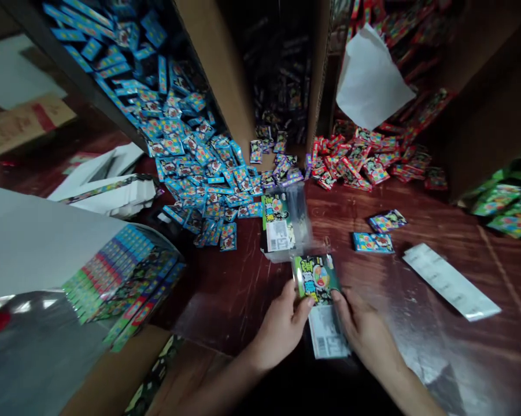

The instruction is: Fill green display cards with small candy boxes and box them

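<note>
In the head view, we grip one printed pouch (318,276) between both hands, low and central over the dark red table (238,289). Our left hand (281,326) closes on its left edge and our right hand (366,326) on its right edge, thumbs on the front, presumably to keep the limp packet flat and steady. Its printed face and white label (327,332) are turned up towards us. A second pouch (281,222) lies just beyond; its edge and ours overlap in view, and we cannot tell whether they touch.

Behind, blue packets (199,150), purple packets (286,170) and red packets (355,159) spill from openings between cardboard walls (217,63), likely kept apart by colour so each is easy to reach. A white sheet (370,78) lies over part of the red heap. Right of our hands sit a purple-and-black packet (388,221), a blue packet (373,242) beside it, and a pale strip (453,283). Green packets (514,208) lie at far right, and rows of multicoloured packets (121,271) at left.
</note>
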The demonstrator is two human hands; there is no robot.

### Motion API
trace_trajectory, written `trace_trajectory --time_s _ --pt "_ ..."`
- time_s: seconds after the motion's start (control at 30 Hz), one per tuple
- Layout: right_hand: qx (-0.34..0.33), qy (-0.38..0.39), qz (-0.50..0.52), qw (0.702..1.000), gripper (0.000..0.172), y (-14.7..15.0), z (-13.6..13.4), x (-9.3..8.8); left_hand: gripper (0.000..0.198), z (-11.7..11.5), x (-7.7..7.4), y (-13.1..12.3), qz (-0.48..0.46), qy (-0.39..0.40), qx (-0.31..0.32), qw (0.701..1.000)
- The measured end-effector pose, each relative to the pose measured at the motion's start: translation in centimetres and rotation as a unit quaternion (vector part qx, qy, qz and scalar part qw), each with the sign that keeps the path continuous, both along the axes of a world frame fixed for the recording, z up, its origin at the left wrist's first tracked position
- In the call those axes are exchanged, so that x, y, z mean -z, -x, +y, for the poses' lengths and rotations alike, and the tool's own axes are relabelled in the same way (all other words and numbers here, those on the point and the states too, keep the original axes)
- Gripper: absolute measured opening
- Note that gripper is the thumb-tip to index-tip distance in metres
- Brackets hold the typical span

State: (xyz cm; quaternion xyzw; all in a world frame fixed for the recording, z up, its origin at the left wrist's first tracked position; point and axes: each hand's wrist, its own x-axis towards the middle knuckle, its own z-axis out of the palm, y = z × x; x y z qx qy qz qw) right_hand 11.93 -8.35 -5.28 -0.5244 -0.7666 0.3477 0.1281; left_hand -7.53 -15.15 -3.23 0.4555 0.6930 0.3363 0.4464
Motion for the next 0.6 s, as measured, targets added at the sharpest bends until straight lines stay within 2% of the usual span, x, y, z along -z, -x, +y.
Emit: trace_trajectory --time_s 0.07,0.1,0.17,0.23,0.27,0.33,0.37,0.47,0.53,0.6 --pt "0.006 -0.029 0.007 1.0 0.037 -1.3 2.9 -0.9 0.052 0.9 -1.2 3.5 0.114 -0.026 0.002 0.993" --pt "0.017 -0.064 0.005 0.998 0.039 -1.9 5.0 -1.5 0.052 1.9 -2.0 5.7 0.204 -0.058 -0.019 0.977" --pt "0.032 -0.163 -0.01 0.986 0.046 -2.3 10.3 -2.5 0.043 5.0 -3.1 10.5 0.373 -0.118 -0.001 0.92" --pt "-0.005 -0.255 -0.064 0.965 0.05 -1.8 16.2 -3.1 0.045 9.0 -3.7 14.7 0.507 -0.141 0.089 0.845" --pt "-0.021 -0.275 -0.101 0.956 0.052 -1.1 18.9 -3.2 0.049 11.1 -3.7 16.3 0.55 -0.139 0.133 0.813" --pt "-0.007 -0.284 -0.142 0.948 0.056 1.0 23.6 -3.0 0.059 14.6 -3.4 18.3 0.604 -0.117 0.196 0.764" --pt "0.008 -0.285 -0.147 0.947 0.056 2.2 25.4 -2.9 0.063 15.9 -3.1 18.9 0.617 -0.105 0.219 0.749" --pt "0.059 -0.276 -0.147 0.948 0.058 4.8 28.2 -2.5 0.066 17.8 -2.4 19.8 0.628 -0.092 0.248 0.732" --pt "0.081 -0.273 -0.141 0.948 0.068 4.8 28.0 -2.6 0.066 17.9 -2.5 20.1 0.616 -0.112 0.241 0.741" --pt "0.049 -0.275 -0.136 0.95 0.079 3.3 26.6 -3.0 0.061 17.5 -3.1 20.1 0.582 -0.157 0.224 0.766"
